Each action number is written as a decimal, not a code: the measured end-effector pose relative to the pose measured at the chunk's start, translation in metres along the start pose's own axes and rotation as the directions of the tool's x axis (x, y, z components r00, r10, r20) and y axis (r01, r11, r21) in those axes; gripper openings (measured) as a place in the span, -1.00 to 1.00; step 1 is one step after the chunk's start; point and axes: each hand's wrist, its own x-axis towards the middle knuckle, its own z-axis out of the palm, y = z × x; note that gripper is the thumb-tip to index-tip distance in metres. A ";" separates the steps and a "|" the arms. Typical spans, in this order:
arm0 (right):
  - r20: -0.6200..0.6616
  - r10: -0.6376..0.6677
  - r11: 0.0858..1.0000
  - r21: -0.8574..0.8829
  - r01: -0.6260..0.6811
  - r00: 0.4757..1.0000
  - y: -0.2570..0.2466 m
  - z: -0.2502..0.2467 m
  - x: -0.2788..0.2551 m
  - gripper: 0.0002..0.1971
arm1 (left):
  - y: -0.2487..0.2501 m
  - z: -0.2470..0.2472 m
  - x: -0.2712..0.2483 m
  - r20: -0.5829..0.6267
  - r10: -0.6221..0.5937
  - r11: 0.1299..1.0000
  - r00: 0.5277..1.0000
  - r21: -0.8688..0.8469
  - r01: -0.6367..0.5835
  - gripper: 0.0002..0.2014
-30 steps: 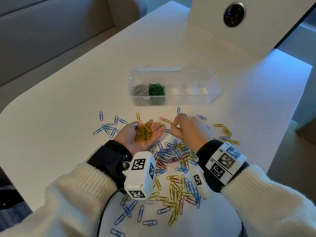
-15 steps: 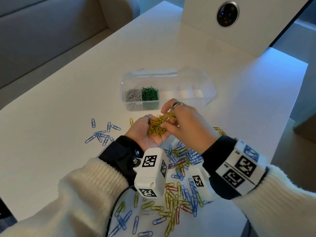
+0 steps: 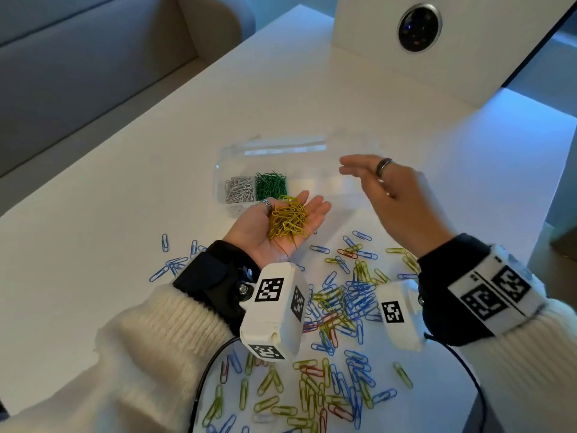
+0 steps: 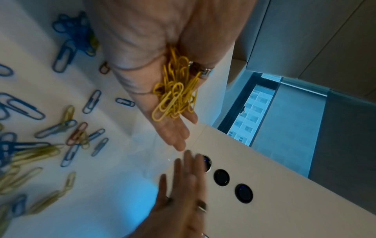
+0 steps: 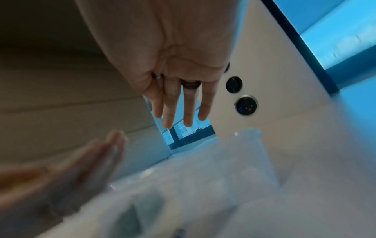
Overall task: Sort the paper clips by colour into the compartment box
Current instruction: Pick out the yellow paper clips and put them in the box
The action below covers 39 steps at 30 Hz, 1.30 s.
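Right hand (image 3: 393,198) lifted off the yellow paper clips (image 3: 288,221), now flat, holding nothing, above the compartment box (image 3: 271,150). Left hand (image 3: 281,228) palm-up, fingers straight, cradling them. Probably tipping into the free compartment beside the green clips (image 3: 271,185) next.

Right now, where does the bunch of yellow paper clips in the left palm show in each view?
Head: yellow paper clips left of centre, in the open left hand, in front of the compartment box.
Left wrist: upper centre, on the palm.
Right wrist: not visible; the left hand is a blur, lower left.
Shared landmark: the round dark lens on the white panel.
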 end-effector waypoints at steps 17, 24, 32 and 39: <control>0.216 0.023 0.889 -0.451 0.079 0.976 0.060 0.026 0.010 -0.61 | 0.040 0.044 0.062 -0.338 0.233 0.937 0.912 0.328 -0.118 -0.68; 0.252 0.007 0.867 -0.484 0.120 0.968 0.058 0.026 0.003 -0.56 | 0.039 0.055 0.059 -0.344 0.199 0.843 0.918 0.537 0.019 -0.41; 0.324 0.080 0.802 -0.583 0.132 0.943 0.049 0.018 -0.003 -0.41 | 0.031 0.047 0.011 -0.108 0.356 0.657 0.928 0.735 -0.167 -0.86; 0.156 0.016 0.953 -0.300 0.032 0.988 0.025 0.027 -0.063 -0.75 | 0.012 -0.023 -0.063 0.315 0.378 -0.233 0.871 0.942 -0.240 -0.77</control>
